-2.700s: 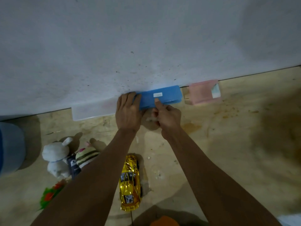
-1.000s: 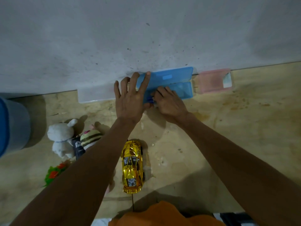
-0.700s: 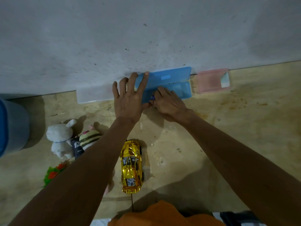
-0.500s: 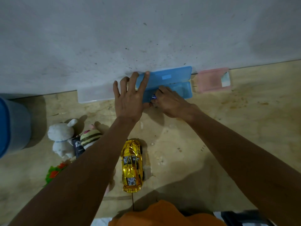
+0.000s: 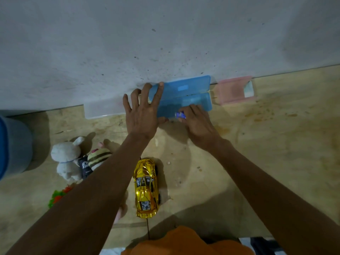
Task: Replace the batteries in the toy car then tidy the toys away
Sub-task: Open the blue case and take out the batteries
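A blue plastic case (image 5: 185,96) lies open on the floor against the wall, its lid leaning back on the wall. My left hand (image 5: 142,113) has straight fingers spread over the case's left end, holding the lid back. My right hand (image 5: 197,122) is at the case's front edge and pinches a small blue and white battery (image 5: 180,114). A shiny gold toy car (image 5: 146,187) stands on the floor below my hands, between my forearms.
A clear box (image 5: 103,110) sits left of the blue case and a pink box (image 5: 236,90) right of it, both at the wall. A white plush rabbit (image 5: 66,159), a striped plush (image 5: 97,159) and a green toy (image 5: 57,197) lie at left. A blue-grey bin (image 5: 14,144) stands far left.
The blue case was shut 2.7 s ago; its lid now leans open against the wall. My right hand has come out of the case with a battery showing between its fingers.
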Demonstrator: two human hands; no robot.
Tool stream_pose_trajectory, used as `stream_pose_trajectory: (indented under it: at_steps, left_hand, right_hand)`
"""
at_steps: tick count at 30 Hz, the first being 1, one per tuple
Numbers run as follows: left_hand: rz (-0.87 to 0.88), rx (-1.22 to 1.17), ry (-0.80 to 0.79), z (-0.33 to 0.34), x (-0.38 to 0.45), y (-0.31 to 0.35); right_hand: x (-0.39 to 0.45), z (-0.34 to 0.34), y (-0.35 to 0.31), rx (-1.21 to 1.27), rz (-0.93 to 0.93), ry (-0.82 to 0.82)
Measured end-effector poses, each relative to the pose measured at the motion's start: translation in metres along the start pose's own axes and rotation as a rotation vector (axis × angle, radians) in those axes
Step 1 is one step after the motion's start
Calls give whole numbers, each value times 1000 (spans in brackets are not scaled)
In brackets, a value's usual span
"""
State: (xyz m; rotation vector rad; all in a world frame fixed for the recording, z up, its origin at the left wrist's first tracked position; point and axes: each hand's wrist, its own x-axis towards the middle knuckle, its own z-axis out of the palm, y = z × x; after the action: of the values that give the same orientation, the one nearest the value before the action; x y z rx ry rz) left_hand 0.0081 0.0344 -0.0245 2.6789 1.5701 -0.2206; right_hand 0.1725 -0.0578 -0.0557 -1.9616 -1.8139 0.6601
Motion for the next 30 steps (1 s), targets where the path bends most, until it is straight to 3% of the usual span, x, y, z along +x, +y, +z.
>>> stream_pose_trajectory:
  at_steps: [5, 9, 30]
  left_hand:
    - [12, 9, 7, 3, -1, -1]
    - [8, 10, 12, 3, 0, 0]
    - [16, 5, 21, 2, 0, -3]
  right_hand:
    - [-38, 33, 13, -155, 131, -22]
    - [-36, 43, 13, -209, 192, 61]
    - [-49, 58, 19, -373, 167, 204]
